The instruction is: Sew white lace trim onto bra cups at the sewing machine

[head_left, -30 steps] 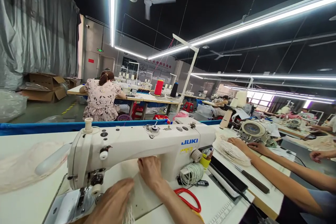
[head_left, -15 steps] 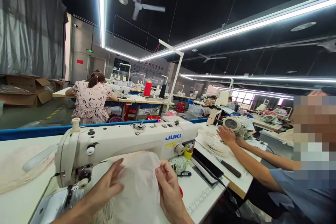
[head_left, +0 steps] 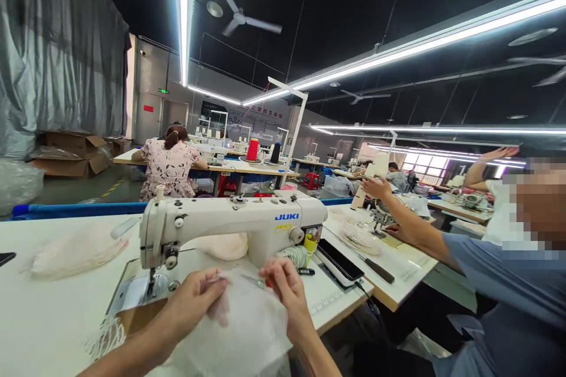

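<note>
My left hand is closed on a thin, sheer white piece of fabric, thumb on top, and pink fingertips show through the cloth. My right hand is at the cloth's upper right edge with its fingers pinched together; what is between them is too small to make out. Beyond both hands stands a white JUKI sewing machine, its needle area to the left of my left hand. A bundle of white cords hangs at the table's front edge, left of my left forearm.
A stack of pale cloth pieces lies left of the machine. At its right are a coil of pale cord, a yellow cup and a black phone-like device. A co-worker's arm reaches over the adjoining table at right.
The fabric has been lowered and spread toward me, and my right hand's pinch has shifted up along its edge. The view has shifted. The co-worker's hand at right has risen.
</note>
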### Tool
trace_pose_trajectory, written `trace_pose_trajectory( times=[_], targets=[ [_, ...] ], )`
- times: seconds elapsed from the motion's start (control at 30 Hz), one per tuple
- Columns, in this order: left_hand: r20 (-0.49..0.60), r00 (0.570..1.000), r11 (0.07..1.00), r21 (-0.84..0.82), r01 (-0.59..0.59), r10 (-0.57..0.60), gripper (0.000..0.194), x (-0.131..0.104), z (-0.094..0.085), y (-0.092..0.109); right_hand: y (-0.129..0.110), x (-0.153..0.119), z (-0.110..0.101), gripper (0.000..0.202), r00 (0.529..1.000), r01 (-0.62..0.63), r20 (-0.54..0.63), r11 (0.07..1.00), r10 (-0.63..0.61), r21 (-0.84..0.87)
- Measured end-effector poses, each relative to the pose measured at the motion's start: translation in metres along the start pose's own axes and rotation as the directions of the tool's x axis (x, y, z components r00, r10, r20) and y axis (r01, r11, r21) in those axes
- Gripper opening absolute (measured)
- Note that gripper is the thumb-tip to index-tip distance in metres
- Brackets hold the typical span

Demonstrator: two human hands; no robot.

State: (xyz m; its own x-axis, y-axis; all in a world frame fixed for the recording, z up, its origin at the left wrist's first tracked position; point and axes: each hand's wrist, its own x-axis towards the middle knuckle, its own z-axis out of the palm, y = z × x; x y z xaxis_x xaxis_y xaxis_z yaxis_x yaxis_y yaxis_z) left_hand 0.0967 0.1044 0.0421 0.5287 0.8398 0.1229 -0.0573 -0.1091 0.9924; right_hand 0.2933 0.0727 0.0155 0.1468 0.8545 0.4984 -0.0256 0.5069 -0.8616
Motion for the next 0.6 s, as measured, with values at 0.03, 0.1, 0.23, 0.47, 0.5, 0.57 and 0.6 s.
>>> trace_pose_trajectory(
  times=[0.03, 0.1, 0.23, 0.47, 0.5, 0.57, 0.6],
  targets=[
    [-0.014, 1.000, 1.000, 0.008, 0.003, -0.003, 0.051, 0.000, 0.000, -0.001, 0.005, 0.001, 0.005, 0.035, 0.998, -0.007, 0.062, 0.999, 0.009, -0.031],
    [-0.046, 0.999, 1.000, 0.021, 0.019, -0.018, 0.046, 0.002, -0.002, -0.007, 0.019, 0.000, 0.016, 0.042, 0.978, -0.027, 0.204, 0.994, 0.047, -0.101],
    [-0.107, 0.992, 0.997, 0.048, 0.067, -0.062, 0.030, 0.002, -0.016, -0.024, 0.048, -0.011, 0.026, 0.047, 0.930, 0.004, 0.355, 0.967, 0.090, -0.255],
    [-0.225, 0.966, 0.989, 0.046, 0.144, -0.130, 0.051, -0.008, -0.037, -0.029, 0.043, -0.020, 0.006, 0.035, 0.872, 0.155, 0.477, 0.861, 0.111, -0.484],
    [-0.234, 0.962, 0.987, 0.044, 0.154, -0.140, 0.054, -0.011, -0.038, -0.027, 0.037, -0.020, 0.001, 0.038, 0.852, 0.185, 0.511, 0.844, 0.118, -0.503],
    [-0.258, 0.953, 0.983, 0.054, 0.177, -0.157, 0.054, -0.016, -0.041, -0.023, 0.027, -0.021, -0.007, 0.050, 0.812, 0.245, 0.567, 0.802, 0.138, -0.545],
    [-0.281, 0.947, 0.981, 0.068, 0.184, -0.158, 0.054, -0.018, -0.042, -0.022, 0.024, -0.022, -0.011, 0.053, 0.799, 0.271, 0.581, 0.773, 0.151, -0.574]
  ],
)
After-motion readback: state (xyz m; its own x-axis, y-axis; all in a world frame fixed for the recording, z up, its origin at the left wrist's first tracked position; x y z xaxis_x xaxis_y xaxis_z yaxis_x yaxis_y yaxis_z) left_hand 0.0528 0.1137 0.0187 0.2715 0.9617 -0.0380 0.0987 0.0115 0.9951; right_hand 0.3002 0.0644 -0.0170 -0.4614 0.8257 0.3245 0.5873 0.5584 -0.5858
